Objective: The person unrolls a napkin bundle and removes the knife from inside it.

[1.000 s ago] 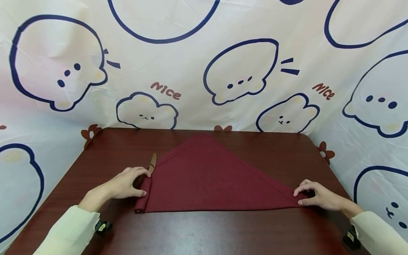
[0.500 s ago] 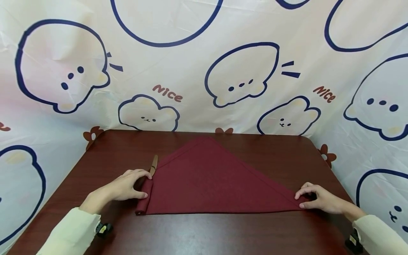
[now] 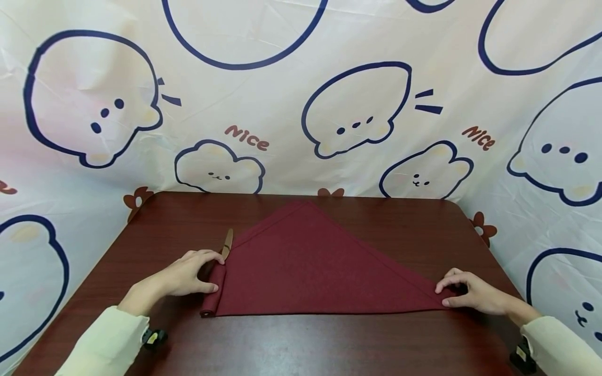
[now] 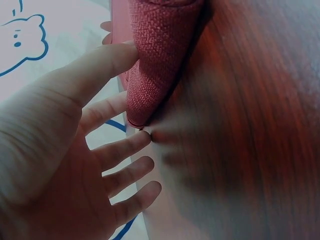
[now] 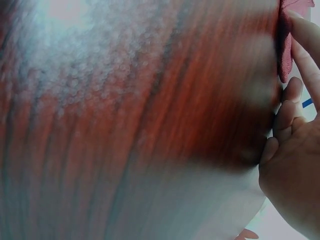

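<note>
A dark red cloth napkin (image 3: 301, 266) lies folded into a triangle, its peak pointing away. Its left end is wound into a small roll (image 3: 213, 297), from whose far end sticks a golden-brown knife blade (image 3: 228, 244); the rest of the knife is hidden. My left hand (image 3: 185, 274) holds the roll between thumb and index finger; in the left wrist view the other fingers of that hand (image 4: 70, 135) spread beside it. My right hand (image 3: 472, 292) pinches the napkin's right corner, thumb and index finger close together. The right wrist view shows only a strip of napkin (image 5: 286, 55) by these fingers.
A dark brown wooden table (image 3: 301, 344) with rounded far corners carries the napkin. Behind and at both sides hangs a pale sheet (image 3: 282, 94) printed with cartoon outlines. Black wrist devices (image 3: 154, 338) sit at both cuffs.
The whole head view has shifted slightly downward in the picture. Hands, roll and napkin keep their places relative to each other.
</note>
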A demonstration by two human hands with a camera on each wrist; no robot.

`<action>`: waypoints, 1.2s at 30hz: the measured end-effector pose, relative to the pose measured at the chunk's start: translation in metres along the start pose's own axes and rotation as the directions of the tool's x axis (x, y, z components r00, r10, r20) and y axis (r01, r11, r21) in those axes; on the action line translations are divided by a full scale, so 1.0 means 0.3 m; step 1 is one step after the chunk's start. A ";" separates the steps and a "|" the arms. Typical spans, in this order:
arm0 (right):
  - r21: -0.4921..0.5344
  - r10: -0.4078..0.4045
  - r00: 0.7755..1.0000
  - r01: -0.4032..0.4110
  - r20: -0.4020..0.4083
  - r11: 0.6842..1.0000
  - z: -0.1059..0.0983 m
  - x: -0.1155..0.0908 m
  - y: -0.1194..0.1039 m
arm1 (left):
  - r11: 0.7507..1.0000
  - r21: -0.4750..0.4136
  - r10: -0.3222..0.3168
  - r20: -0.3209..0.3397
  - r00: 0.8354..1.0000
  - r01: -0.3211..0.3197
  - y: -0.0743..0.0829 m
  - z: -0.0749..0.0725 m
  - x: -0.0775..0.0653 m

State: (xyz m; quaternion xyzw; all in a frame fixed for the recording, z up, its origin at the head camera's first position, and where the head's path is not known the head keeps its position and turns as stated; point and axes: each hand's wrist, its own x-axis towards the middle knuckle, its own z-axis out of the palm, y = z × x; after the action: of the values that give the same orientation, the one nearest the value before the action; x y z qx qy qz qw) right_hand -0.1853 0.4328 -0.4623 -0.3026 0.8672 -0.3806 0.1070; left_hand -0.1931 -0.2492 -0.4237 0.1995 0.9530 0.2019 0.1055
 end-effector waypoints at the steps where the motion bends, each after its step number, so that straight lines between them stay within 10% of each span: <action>1: -0.001 -0.002 1.000 0.002 0.000 1.000 0.000 0.000 0.001 | 1.000 0.001 0.001 -0.001 1.000 -0.001 0.000 0.000 0.000; 36: -0.008 0.032 0.999 -0.032 0.012 0.999 -0.006 -0.002 -0.006 | 1.000 0.008 0.003 -0.024 1.000 -0.003 0.012 0.002 -0.008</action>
State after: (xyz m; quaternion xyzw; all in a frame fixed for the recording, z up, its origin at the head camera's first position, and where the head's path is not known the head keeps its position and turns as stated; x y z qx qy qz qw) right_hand -0.1847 0.4332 -0.4598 -0.2912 0.8729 -0.3736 0.1170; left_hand -0.1895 -0.2470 -0.4224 0.1990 0.9548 0.2005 0.0928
